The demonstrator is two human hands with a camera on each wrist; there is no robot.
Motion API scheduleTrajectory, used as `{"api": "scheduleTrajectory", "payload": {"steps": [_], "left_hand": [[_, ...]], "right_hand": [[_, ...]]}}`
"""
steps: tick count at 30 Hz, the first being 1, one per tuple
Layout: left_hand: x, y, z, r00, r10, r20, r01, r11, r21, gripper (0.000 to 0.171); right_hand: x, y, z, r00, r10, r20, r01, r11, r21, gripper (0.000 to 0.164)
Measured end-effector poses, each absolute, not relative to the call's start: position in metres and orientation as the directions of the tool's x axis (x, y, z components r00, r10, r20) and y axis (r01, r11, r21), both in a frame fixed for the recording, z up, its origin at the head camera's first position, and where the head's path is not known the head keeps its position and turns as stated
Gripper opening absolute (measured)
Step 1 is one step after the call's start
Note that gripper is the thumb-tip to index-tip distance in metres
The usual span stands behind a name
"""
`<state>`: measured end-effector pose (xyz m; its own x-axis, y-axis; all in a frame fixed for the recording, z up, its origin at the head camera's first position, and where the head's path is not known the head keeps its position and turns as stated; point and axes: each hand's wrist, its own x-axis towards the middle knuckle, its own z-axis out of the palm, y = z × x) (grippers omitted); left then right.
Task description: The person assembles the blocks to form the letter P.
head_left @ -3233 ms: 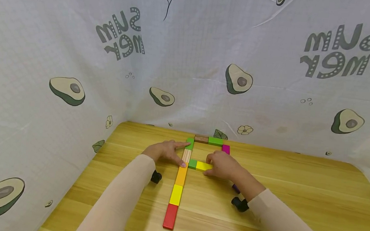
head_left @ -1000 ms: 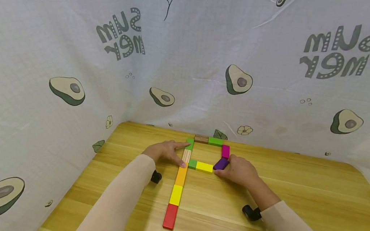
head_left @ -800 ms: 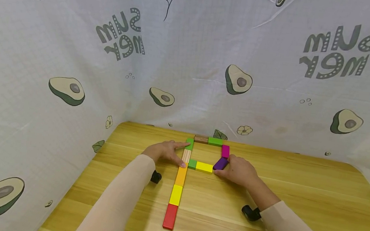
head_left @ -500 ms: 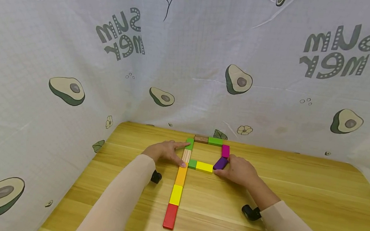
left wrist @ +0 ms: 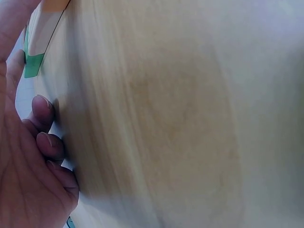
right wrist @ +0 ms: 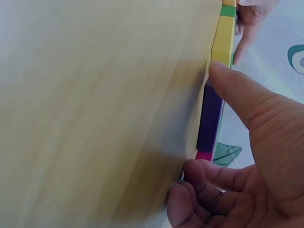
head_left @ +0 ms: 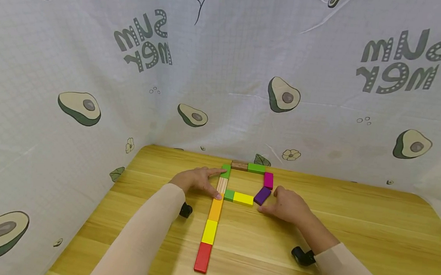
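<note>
Flat wooden blocks form an outline in the head view. My left hand [head_left: 200,181] rests along its left column, index fingertip at a green block [head_left: 226,170] and thumb where a pale striped block [head_left: 222,185] meets an orange block [head_left: 215,209]. My right hand [head_left: 288,206] stands just right of a slanted purple block [head_left: 262,195], with thumb and index spread and a small gap to it. The purple block lies between a magenta block [head_left: 268,180] and a yellow block [head_left: 243,199]. In the right wrist view, my thumb [right wrist: 237,88] overlaps the purple block's upper end.
A brown block [head_left: 239,165] and another green block [head_left: 256,169] make the top row. Below the orange block lie a yellow block [head_left: 209,232] and a red block [head_left: 203,258]. A printed avocado curtain [head_left: 226,69] hangs behind the wooden table [head_left: 337,233].
My right hand went from the yellow block to the purple block, which moved from beside my wrist into the gap under the magenta one. It has now drawn slightly right, off it. My left hand stayed.
</note>
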<state>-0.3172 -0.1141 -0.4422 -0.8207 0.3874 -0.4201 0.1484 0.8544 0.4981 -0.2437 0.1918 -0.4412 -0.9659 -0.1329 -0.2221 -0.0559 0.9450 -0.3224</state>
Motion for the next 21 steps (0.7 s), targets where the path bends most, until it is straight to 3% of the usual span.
{"api": "scheduleTrajectory", "payload": {"steps": [21], "left_hand": [[-0.3187, -0.1216, -0.4480, -0.817, 0.392, -0.423, 0.132, 0.842, 0.524, 0.104]], "right_hand": [[-0.2366, 0.1993, -0.4482, -0.958, -0.188, -0.216, -0.093, 0.918, -0.386, 0.084]]}}
